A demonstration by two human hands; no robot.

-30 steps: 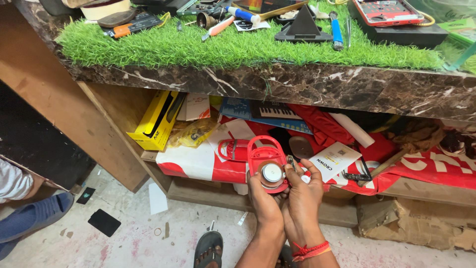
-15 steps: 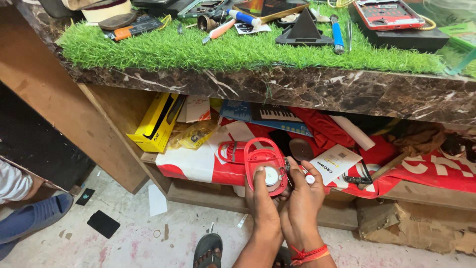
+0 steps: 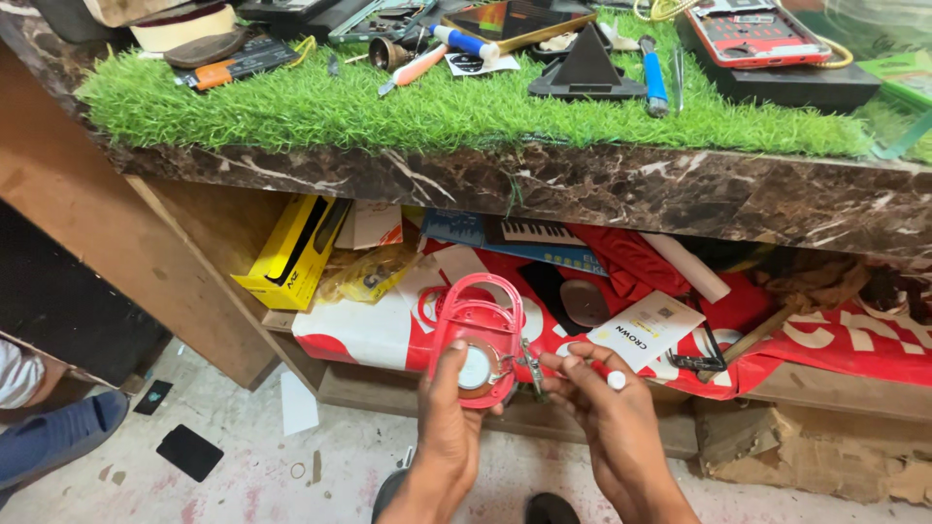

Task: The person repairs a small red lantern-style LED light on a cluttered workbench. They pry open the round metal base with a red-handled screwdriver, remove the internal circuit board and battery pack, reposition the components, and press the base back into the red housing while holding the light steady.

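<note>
Below a grass-topped marble table (image 3: pixel 582 189), the left hand (image 3: pixel 449 427) grips a red oval casing (image 3: pixel 476 335) with a round disc, while the right hand (image 3: pixel 607 417), fingers loosely curled, pinches a small metal tool (image 3: pixel 531 367) beside it.

Glossy red plastic shell (image 3: pixel 476 335) with a smooth pale disc sits in my left hand (image 3: pixel 449 427); at twelve o'clock, rough artificial grass mat (image 3: pixel 408 107) over a polished marble slab (image 3: pixel 544 189).
</note>
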